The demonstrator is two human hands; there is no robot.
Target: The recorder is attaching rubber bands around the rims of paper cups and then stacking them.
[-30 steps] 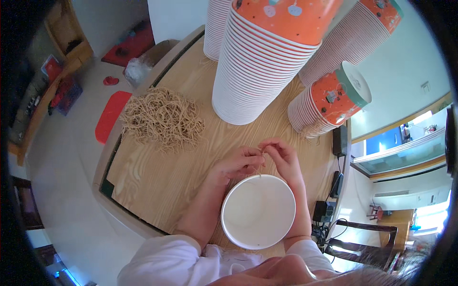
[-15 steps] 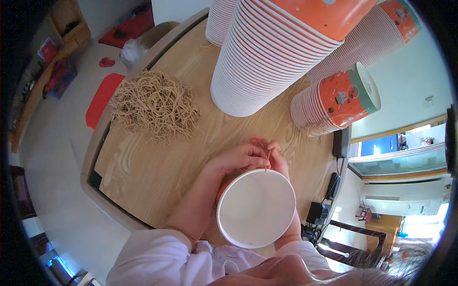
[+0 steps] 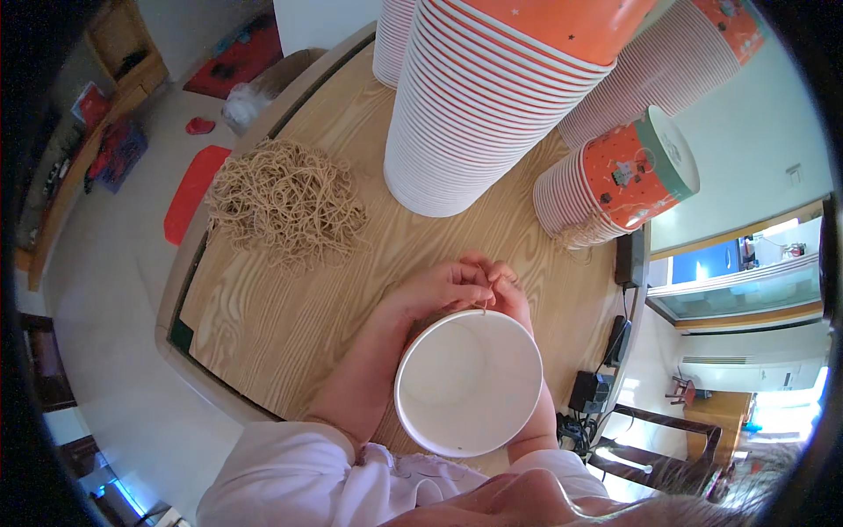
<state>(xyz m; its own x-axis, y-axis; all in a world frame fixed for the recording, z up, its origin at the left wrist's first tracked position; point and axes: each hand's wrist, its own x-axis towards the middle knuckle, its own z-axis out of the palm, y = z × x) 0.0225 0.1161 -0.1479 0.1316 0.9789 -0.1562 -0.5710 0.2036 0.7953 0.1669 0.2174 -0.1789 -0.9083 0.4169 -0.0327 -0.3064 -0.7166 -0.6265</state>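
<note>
A large white-lined paper bucket [image 3: 470,382] stands against my body with its mouth facing up. At its far rim a thin tan cord [image 3: 485,308] comes through the edge. My left hand [image 3: 446,288] pinches the cord just beyond the rim. Close against it, my right hand [image 3: 506,286] also has its fingers closed around the cord; its palm is hidden. On the table to the left lies a tangled heap of tan cord pieces [image 3: 285,202].
A tall stack of nested paper buckets [image 3: 465,123] rises beyond my hands. To the right, a shorter stack of buckets [image 3: 606,180] carries cord loops, with another stack [image 3: 654,75] behind. A black power adapter [image 3: 590,392] and cables hang by the right edge of the wooden table [image 3: 263,334].
My fingers have shifted slightly on the cord and drawn closer together over the rim. The bucket has barely moved. The view has turned a little.
</note>
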